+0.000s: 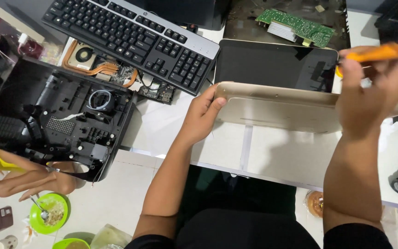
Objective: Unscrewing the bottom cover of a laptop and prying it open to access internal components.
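Tablet (277, 87) (gold back shell lifted) — left hand (201, 115) grips its corner, right hand (369, 92) clenches an orange pry tool (378, 53).

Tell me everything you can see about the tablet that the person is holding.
The tablet is a thin slab with a dark, unlit glass screen and a pale gold back cover that looks like metal or plastic. The cover appears partly lifted off the screen. It rests on the white table, near a keyboard. The left hand grips its left edge; the right hand holds an orange tool at its right edge.
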